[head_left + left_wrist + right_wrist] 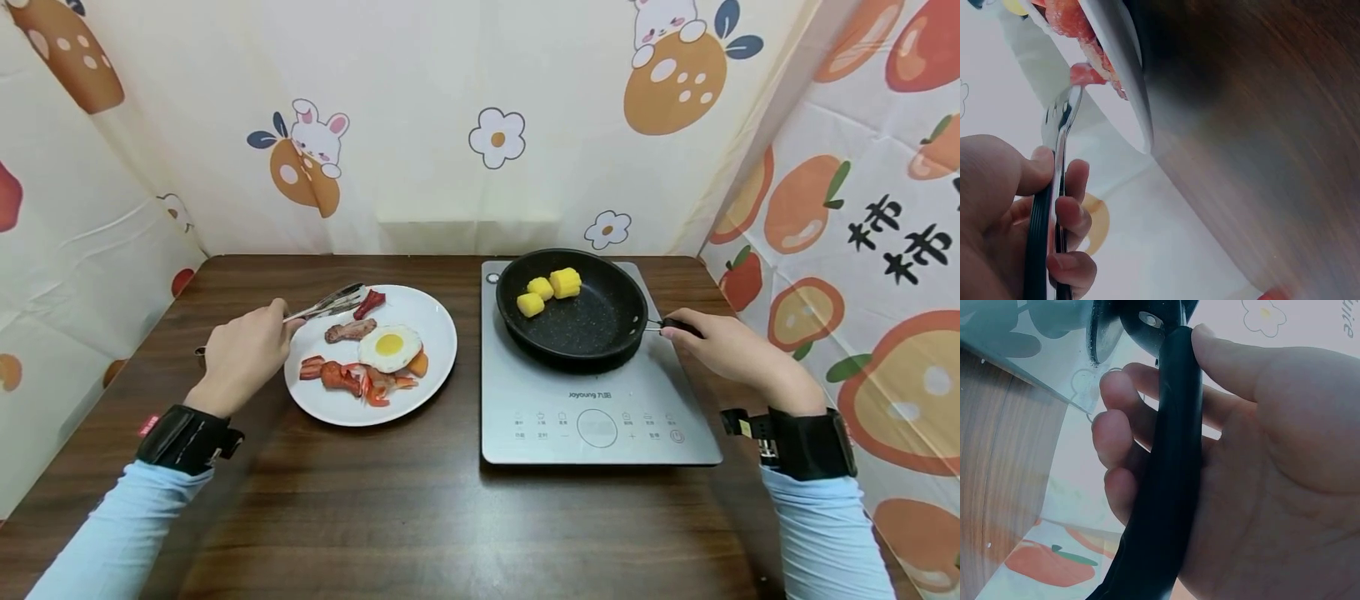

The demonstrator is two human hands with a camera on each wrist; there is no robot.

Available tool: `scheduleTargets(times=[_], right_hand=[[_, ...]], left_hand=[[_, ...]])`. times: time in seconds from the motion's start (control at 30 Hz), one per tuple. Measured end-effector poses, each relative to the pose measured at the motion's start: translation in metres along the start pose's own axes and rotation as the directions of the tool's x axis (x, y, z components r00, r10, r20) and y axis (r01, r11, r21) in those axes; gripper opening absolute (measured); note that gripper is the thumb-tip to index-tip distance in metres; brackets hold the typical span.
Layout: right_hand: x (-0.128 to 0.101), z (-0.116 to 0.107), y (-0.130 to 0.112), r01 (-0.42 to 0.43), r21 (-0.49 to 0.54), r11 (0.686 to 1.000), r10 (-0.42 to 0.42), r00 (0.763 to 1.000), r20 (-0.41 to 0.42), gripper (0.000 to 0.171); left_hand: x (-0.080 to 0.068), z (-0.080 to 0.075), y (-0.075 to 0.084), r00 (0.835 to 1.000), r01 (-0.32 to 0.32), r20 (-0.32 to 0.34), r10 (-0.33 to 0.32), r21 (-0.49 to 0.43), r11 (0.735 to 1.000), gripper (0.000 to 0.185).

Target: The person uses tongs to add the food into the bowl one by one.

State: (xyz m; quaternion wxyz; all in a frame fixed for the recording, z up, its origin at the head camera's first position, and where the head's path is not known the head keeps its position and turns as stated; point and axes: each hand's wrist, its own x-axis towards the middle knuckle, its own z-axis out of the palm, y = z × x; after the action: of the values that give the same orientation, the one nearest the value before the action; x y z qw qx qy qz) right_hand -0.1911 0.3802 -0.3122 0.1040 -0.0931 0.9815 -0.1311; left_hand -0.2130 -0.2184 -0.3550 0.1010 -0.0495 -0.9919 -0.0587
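Note:
My left hand grips metal tongs with dark handles. The tongs' tips are right at a dark red strip of food by the far rim of a white plate. In the left wrist view, thumb and curled fingers close round the tongs, tips beside the red piece. On the plate lie a fried egg, a brown meat piece, a shrimp and other reddish pieces. My right hand holds the black handle of a frying pan. Three corn pieces sit in the pan.
The pan is on a silver induction cooktop with a touch panel along its front. Both stand on a dark wooden table. Patterned cloth encloses the table at the back and both sides.

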Motion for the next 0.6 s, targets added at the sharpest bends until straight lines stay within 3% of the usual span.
scheduleTargets(times=[0.17, 0.47, 0.6], right_hand=[[-0.0005, 0.0001, 0.0005, -0.009, 0.005, 1.0, 0.009, 1.0, 0.002, 0.053], [0.0, -0.0001, -0.0002, -0.005, 0.005, 1.0, 0.005, 1.0, 0.004, 0.052], [0.0006, 0.0005, -0.0002, -0.003, 0.007, 1.0, 0.003, 1.0, 0.005, 0.051]], left_hand=[[0.0026, -0.0006, 0.0009, 1.0, 0.01, 0.001, -0.01, -0.006, 1.0, 0.028], [0.0046, 0.0027, 0.0019, 0.994, -0.019, 0.108, 0.019, -0.004, 1.0, 0.033], [0.0064, 0.0048, 0.0029, 0.993, -0.025, 0.118, 0.024, 0.003, 1.0, 0.028]])
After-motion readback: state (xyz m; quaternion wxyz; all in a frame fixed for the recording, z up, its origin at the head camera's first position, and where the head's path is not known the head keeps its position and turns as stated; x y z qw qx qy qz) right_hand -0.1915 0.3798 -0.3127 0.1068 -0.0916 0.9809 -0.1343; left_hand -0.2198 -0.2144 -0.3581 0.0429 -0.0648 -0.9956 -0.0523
